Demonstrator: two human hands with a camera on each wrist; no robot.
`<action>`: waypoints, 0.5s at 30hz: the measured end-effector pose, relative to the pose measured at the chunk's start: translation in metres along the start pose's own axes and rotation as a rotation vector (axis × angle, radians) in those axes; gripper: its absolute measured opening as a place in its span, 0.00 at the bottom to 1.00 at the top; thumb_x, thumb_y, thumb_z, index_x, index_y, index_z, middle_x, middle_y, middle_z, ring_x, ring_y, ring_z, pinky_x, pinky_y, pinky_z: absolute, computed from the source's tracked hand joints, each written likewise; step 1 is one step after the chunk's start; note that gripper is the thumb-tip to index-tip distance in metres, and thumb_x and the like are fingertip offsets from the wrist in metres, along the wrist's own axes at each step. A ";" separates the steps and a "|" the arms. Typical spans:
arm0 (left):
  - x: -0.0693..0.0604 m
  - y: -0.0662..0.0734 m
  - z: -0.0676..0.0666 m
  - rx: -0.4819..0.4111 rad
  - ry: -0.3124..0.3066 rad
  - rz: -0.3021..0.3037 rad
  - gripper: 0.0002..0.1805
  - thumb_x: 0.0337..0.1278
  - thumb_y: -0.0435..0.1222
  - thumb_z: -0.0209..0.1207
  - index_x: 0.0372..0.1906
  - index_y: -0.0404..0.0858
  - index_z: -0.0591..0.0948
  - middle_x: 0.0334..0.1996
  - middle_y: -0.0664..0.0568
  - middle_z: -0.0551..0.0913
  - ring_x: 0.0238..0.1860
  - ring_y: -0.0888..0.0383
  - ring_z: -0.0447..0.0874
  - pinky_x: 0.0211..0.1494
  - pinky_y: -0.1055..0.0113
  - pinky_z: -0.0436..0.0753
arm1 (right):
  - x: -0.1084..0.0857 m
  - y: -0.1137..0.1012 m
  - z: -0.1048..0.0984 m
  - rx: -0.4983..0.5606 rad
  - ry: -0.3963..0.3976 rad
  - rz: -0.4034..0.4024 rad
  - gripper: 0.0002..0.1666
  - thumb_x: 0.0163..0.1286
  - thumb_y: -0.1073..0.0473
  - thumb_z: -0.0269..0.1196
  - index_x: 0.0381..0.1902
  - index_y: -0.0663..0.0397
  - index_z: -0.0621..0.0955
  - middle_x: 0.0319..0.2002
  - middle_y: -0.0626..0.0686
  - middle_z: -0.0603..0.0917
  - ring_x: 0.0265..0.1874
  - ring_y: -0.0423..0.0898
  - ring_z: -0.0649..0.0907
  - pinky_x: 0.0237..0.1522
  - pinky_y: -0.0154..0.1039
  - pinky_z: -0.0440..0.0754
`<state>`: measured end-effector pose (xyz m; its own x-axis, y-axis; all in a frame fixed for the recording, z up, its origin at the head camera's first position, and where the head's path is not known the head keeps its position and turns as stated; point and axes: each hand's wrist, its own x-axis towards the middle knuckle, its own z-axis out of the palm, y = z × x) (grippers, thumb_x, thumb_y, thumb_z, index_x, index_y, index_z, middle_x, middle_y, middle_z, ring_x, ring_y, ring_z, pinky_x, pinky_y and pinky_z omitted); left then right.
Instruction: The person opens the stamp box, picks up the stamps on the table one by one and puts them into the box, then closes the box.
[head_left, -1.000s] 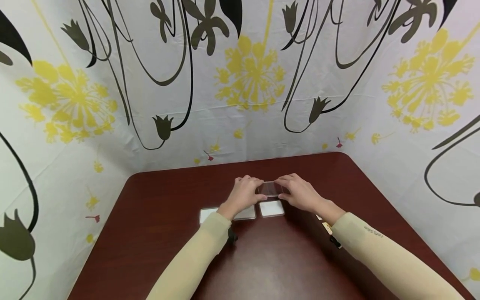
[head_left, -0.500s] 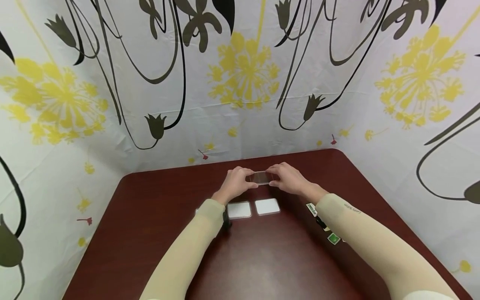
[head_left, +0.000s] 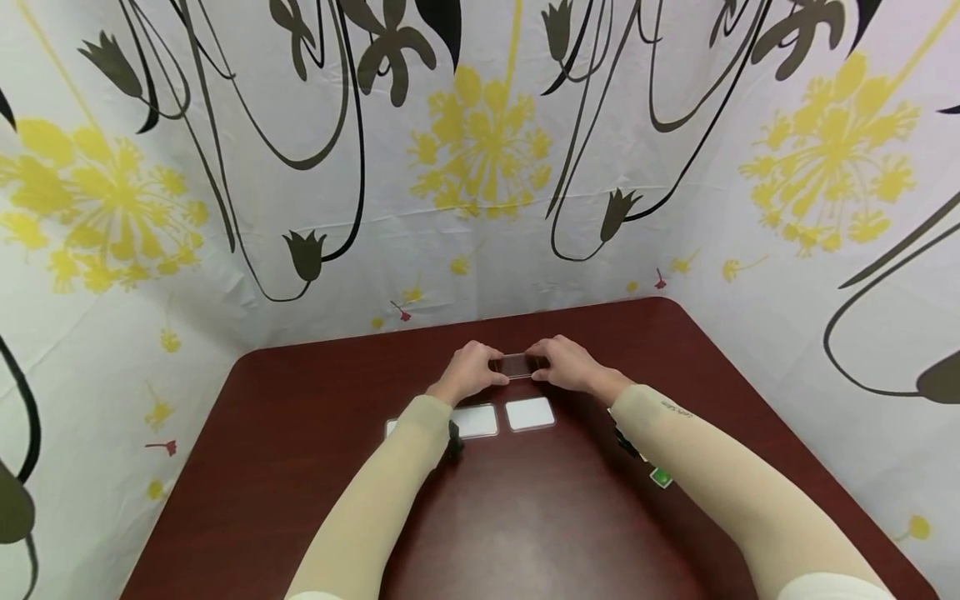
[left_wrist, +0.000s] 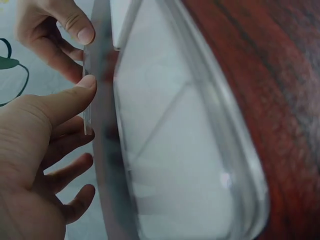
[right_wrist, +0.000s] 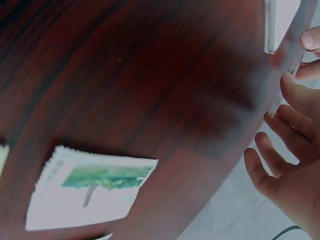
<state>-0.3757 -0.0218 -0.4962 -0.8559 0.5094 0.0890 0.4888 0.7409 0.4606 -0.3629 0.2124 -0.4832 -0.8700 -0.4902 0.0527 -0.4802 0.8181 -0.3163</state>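
Observation:
A thin clear plastic plate [head_left: 516, 366] is held edge to edge between both hands, above the table behind the white-faced cases. My left hand [head_left: 467, 372] pinches its left end between thumb and index finger; in the left wrist view the other fingers are loosely bent. At the opposite end, my right hand [head_left: 567, 365] pinches the plate likewise. The left wrist view shows the plate [left_wrist: 88, 107] edge-on. Just in front lie clear-rimmed white rectangular cases: one [head_left: 530, 413] on the right, another [head_left: 477, 422] in the middle, and a third [head_left: 391, 427] mostly hidden by the left forearm.
Postage stamps lie right of the cases, partly under the right forearm. One green stamp [head_left: 662, 477] shows in the head view, and a white-bordered stamp [right_wrist: 95, 190] with a tree in the right wrist view. Patterned fabric [head_left: 480, 275] hangs around the brown table [head_left: 322, 392].
Both hands carry the clear plate away from the white cases, then slightly back toward them. The view shifts a little, and the cases stay on the table.

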 end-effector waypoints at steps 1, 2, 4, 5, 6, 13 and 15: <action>0.001 0.000 0.002 0.010 0.005 -0.002 0.27 0.57 0.49 0.71 0.59 0.41 0.85 0.53 0.52 0.85 0.57 0.53 0.77 0.61 0.53 0.75 | 0.000 0.000 0.001 -0.005 -0.001 0.003 0.27 0.67 0.56 0.71 0.63 0.55 0.81 0.59 0.55 0.82 0.58 0.55 0.79 0.57 0.54 0.76; 0.001 0.000 0.003 0.019 0.008 -0.008 0.27 0.57 0.49 0.71 0.59 0.42 0.85 0.53 0.52 0.85 0.58 0.53 0.77 0.62 0.50 0.74 | 0.001 0.000 0.002 -0.006 -0.002 0.006 0.28 0.67 0.56 0.71 0.63 0.56 0.81 0.59 0.55 0.82 0.58 0.55 0.79 0.57 0.54 0.77; 0.001 0.000 0.005 0.027 0.014 -0.019 0.27 0.57 0.49 0.71 0.59 0.42 0.85 0.54 0.52 0.85 0.60 0.51 0.76 0.64 0.47 0.72 | 0.002 0.001 0.004 -0.008 -0.010 0.015 0.28 0.68 0.56 0.70 0.64 0.56 0.80 0.60 0.56 0.81 0.59 0.56 0.78 0.57 0.55 0.76; 0.001 0.000 0.006 0.029 0.015 -0.025 0.27 0.57 0.49 0.72 0.59 0.42 0.85 0.54 0.51 0.85 0.60 0.50 0.75 0.65 0.45 0.71 | 0.002 0.002 0.005 -0.010 -0.015 0.019 0.29 0.68 0.56 0.70 0.65 0.56 0.79 0.61 0.56 0.80 0.60 0.56 0.78 0.58 0.56 0.76; 0.001 0.000 0.007 0.028 0.013 -0.026 0.27 0.57 0.49 0.72 0.59 0.41 0.85 0.55 0.51 0.85 0.60 0.50 0.76 0.64 0.45 0.72 | 0.002 0.002 0.006 -0.011 -0.019 0.023 0.29 0.68 0.55 0.70 0.65 0.56 0.79 0.62 0.56 0.80 0.61 0.57 0.77 0.58 0.56 0.75; 0.000 0.000 0.006 0.048 -0.005 -0.028 0.28 0.57 0.49 0.72 0.61 0.41 0.84 0.56 0.51 0.84 0.61 0.50 0.75 0.64 0.47 0.72 | 0.004 0.002 0.010 -0.013 -0.024 0.050 0.31 0.67 0.54 0.71 0.66 0.56 0.79 0.64 0.56 0.78 0.63 0.57 0.76 0.60 0.57 0.75; 0.000 -0.001 0.006 0.052 -0.007 -0.026 0.29 0.57 0.49 0.71 0.61 0.42 0.83 0.57 0.51 0.84 0.61 0.50 0.76 0.64 0.48 0.73 | 0.005 0.002 0.010 -0.016 -0.022 0.052 0.31 0.67 0.54 0.71 0.66 0.56 0.79 0.64 0.56 0.78 0.63 0.57 0.76 0.60 0.57 0.75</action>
<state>-0.3752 -0.0200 -0.5021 -0.8672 0.4929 0.0710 0.4748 0.7755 0.4161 -0.3669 0.2088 -0.4932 -0.8914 -0.4530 0.0158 -0.4360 0.8473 -0.3033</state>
